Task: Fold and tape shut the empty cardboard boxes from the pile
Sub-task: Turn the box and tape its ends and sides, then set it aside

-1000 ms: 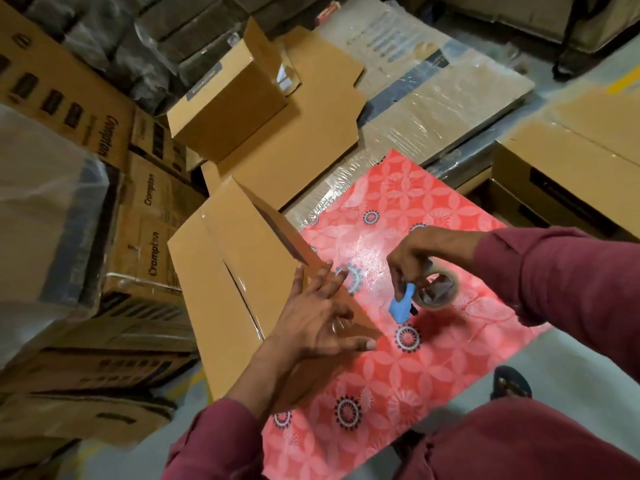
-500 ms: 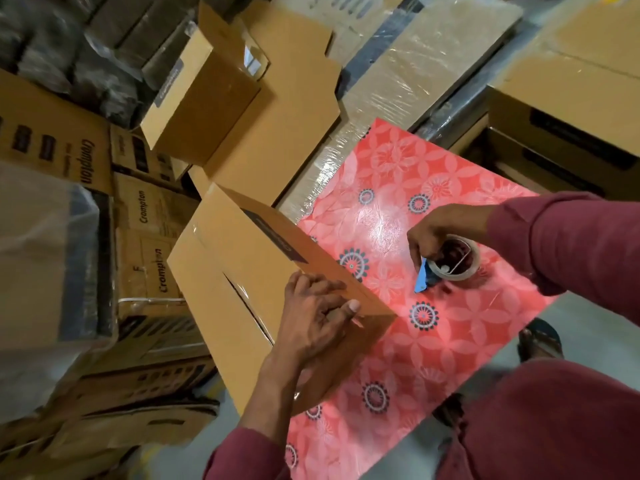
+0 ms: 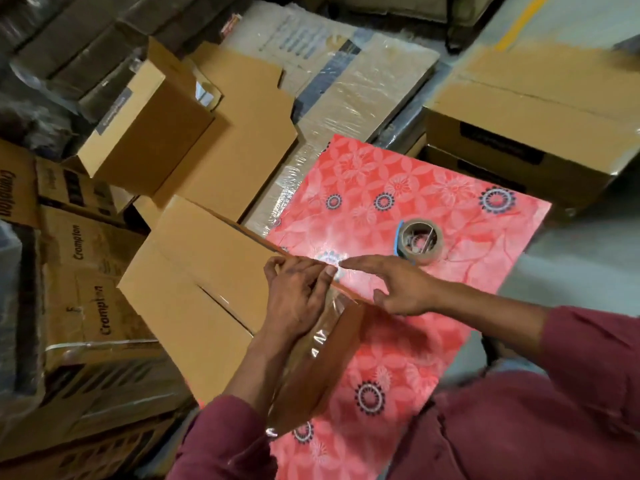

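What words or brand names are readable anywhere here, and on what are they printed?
"Crompton": stacked box, side face.
"Crompton", partly worn: box below.
"Crompton", cut off by the frame edge: far-left box.
Dark label on upper box: too blurred to read.
Dark labels on right boxes: too blurred to read.
Print on wrapped flat cartons: too faint to read.
No text shows on the tape roll.

Plain brown box, red flower-patterned table cover, brown tape roll edged blue, maroon sleeves.
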A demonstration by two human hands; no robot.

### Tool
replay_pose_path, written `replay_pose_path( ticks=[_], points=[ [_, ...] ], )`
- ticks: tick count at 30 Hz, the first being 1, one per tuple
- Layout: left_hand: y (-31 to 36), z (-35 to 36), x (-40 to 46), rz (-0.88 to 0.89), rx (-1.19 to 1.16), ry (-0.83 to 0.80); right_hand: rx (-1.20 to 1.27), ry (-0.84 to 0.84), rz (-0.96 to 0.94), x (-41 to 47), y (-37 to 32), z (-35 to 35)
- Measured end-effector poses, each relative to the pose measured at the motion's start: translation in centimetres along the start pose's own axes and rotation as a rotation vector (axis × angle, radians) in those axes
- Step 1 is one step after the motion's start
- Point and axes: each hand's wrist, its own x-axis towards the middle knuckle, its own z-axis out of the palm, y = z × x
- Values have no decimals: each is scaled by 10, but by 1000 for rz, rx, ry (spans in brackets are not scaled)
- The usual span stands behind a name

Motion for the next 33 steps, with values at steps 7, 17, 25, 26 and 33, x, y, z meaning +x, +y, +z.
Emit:
replay_pose_path(
  ticks=[7,17,25,26,33],
  points=[
    [-10,10,-1,12,33,16,237,383,67,-23,-37,96],
    [-11,17,1,-3,68,31,-240,456,167,-42,-69,160],
    [-8,14,0,-1,37,56,458,685,232,-43,-63,95],
    [-7,13,0,-1,23,64,542,673,267,-33,-64,81],
    [-9,13,-1,5,4,53,369,433,182,3,-47,46]
  ],
)
